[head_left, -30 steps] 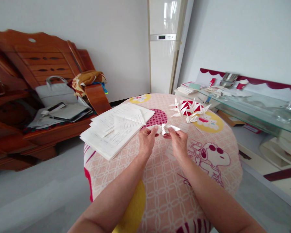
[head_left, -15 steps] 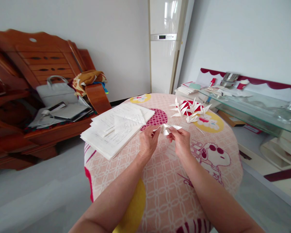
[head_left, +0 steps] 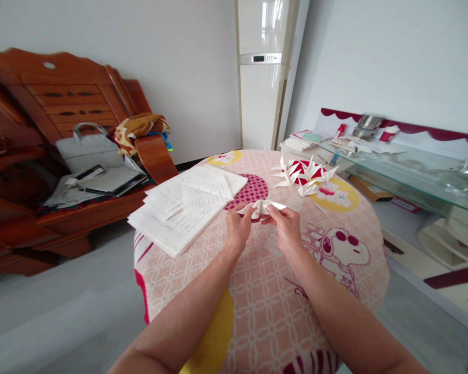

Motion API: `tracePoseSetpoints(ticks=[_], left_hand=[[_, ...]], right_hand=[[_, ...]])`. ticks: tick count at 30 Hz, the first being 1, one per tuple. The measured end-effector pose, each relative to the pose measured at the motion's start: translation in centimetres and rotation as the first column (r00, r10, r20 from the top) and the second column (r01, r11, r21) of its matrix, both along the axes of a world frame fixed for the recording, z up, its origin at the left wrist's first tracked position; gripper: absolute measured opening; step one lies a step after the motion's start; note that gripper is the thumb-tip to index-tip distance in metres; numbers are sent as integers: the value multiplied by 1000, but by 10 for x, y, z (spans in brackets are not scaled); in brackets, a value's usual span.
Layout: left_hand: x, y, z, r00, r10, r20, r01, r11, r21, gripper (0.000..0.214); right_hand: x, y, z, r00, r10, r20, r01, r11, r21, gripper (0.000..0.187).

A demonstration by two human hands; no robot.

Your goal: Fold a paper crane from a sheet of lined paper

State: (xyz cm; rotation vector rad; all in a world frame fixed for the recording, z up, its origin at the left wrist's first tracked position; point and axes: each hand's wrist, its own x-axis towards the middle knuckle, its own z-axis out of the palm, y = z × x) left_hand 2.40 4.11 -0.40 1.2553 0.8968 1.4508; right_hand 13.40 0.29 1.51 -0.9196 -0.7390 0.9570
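Note:
A small white folded paper crane (head_left: 261, 207) is pinched between both hands above the middle of the round table. My left hand (head_left: 238, 224) grips its left part between thumb and fingers. On the other side, my right hand (head_left: 284, 222) holds it with the thumb on top; the fingertips under the paper are partly hidden. Pointed white wings stick out past both thumbs. Beyond my right hand, several finished paper cranes (head_left: 306, 174) stand in a cluster on the tablecloth. To the left of my hands lies a stack of written paper sheets (head_left: 179, 228).
A patterned pink tablecloth (head_left: 257, 291) covers the table. Near the cranes lies a thin white stick-like thing (head_left: 321, 209). At right stands a glass shelf (head_left: 405, 176) with clutter; at left, a wooden bench (head_left: 78, 98) with a grey bag (head_left: 81, 150). A tall white cabinet unit (head_left: 260, 104) stands behind.
Both hands have come slightly closer together around the crane, and the right hand has shifted a little left. The crane's wings now look more spread. The view has shifted slightly.

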Motion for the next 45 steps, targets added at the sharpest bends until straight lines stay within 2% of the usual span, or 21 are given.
tracePoseSetpoints(ticks=[4,6,9,13,17,21,28,38,41,45], left_hand=[[-3,0,1,989,92,-111,-79,990,118,33],[-4,-2,6,982,100,-158,-76,986,149,32],[-6,-6,13,988,41,-152,-24,993,112,36],[-6,-8,18,995,-91,-33,91,996,-5,40],[-7,-8,21,974,-216,71,221,973,-70,43],[-7,-7,22,951,-266,160,288,949,-133,40],[1,-9,14,946,-154,284,201,969,-142,39],[9,-11,12,943,-6,333,43,994,-104,30],[8,-11,13,940,-11,341,50,993,-106,30],[2,-10,18,936,-100,338,151,980,-126,32]], right_hand=[[-2,-1,0,999,25,-27,-25,1000,11,24],[-1,-1,1,997,42,-68,-42,999,3,24],[2,0,2,984,79,-161,-84,996,-29,23],[7,3,1,952,131,-276,-158,984,-78,21],[9,5,-2,928,157,-338,-202,974,-101,15],[10,6,-4,908,187,-376,-236,968,-90,12],[10,7,-4,884,167,-436,-225,971,-84,7],[6,4,-1,883,114,-456,-178,979,-99,6],[6,4,0,876,121,-468,-183,979,-88,6],[8,3,2,878,154,-453,-209,975,-73,9]])
